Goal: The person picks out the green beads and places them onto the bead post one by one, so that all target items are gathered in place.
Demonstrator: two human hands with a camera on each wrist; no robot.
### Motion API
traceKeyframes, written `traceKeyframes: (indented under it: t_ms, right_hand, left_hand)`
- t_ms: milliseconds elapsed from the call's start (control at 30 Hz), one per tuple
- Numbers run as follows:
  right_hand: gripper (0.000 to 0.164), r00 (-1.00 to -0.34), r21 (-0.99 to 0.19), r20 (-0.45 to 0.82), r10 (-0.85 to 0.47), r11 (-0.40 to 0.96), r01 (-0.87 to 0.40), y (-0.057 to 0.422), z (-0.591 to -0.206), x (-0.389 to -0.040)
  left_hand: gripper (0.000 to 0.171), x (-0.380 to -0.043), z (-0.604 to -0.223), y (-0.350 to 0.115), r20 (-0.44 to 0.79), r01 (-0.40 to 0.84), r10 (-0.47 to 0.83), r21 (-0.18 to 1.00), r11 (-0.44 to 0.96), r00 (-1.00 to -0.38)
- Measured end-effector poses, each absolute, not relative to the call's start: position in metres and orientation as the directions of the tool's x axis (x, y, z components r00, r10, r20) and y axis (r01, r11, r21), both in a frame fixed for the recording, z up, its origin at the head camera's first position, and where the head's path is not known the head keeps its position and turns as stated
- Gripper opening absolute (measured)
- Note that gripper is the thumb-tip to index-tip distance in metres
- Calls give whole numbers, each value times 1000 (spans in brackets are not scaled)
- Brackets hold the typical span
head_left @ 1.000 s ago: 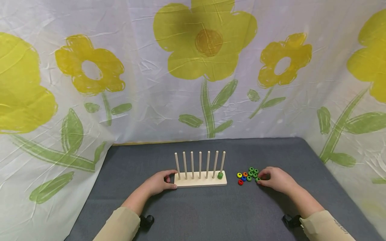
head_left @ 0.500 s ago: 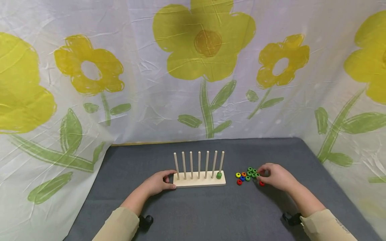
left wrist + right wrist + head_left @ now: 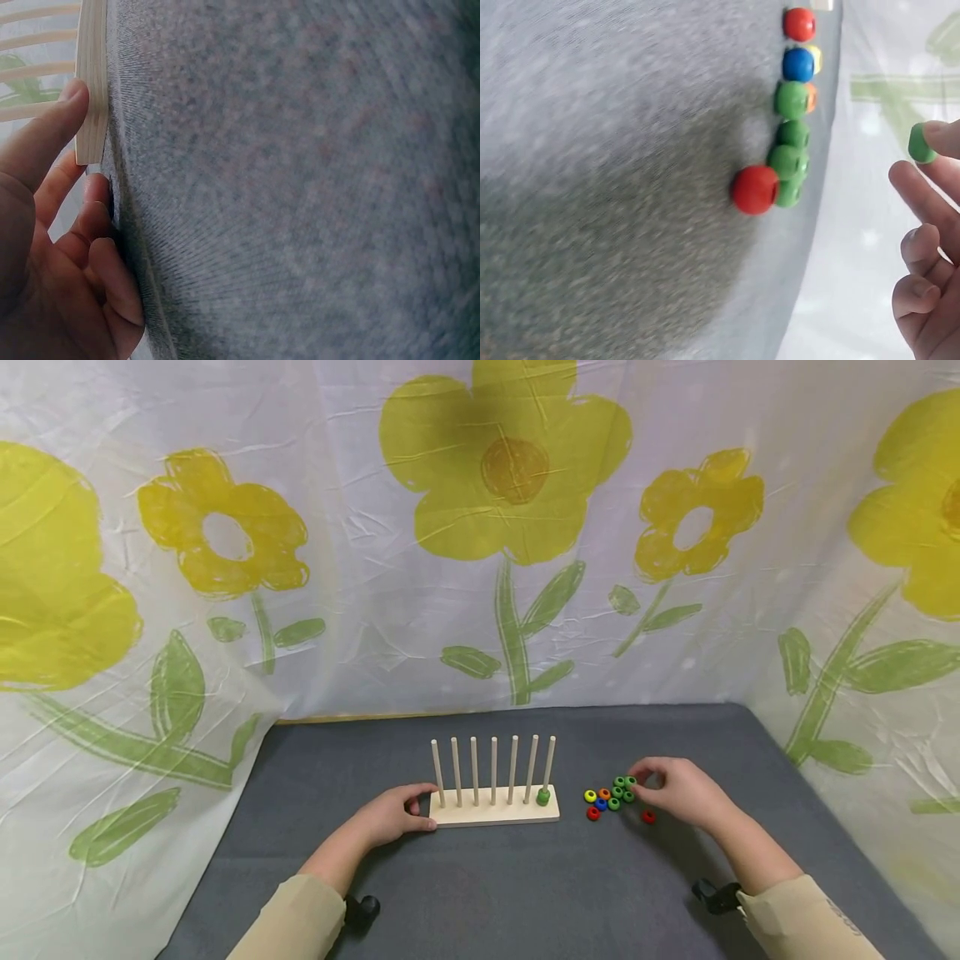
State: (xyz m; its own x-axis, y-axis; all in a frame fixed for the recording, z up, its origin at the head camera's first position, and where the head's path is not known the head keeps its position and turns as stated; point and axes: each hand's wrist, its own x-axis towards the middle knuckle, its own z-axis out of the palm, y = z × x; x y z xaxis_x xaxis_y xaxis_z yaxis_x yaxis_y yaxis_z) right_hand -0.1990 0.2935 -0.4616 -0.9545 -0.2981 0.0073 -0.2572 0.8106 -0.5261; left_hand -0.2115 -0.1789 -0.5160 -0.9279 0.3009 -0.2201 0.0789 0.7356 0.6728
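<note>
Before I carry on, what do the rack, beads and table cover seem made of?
The rack looks like bare, matte wood: pale, with grain lines along its edge in the left wrist view. The beads look smooth and slightly glossy, with soft highlights; painted wood or plastic, I can't tell which. The table cover seems to be matte fabric, as its fine, woven-looking texture suggests.

Soft, even light, faint shadows on the grey cloth [image 3: 480, 893], blurry close up in both wrist views.

High head view (wrist views close)
</note>
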Motion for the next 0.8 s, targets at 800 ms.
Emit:
traceKeyframes:
  t_ms: [800]
  right_hand:
    - [16, -909, -560, 232, -345, 717, -415, 239, -420, -208]
  left_hand:
    - [60, -212, -517, -179, -219, 77, 303, 680, 729, -928]
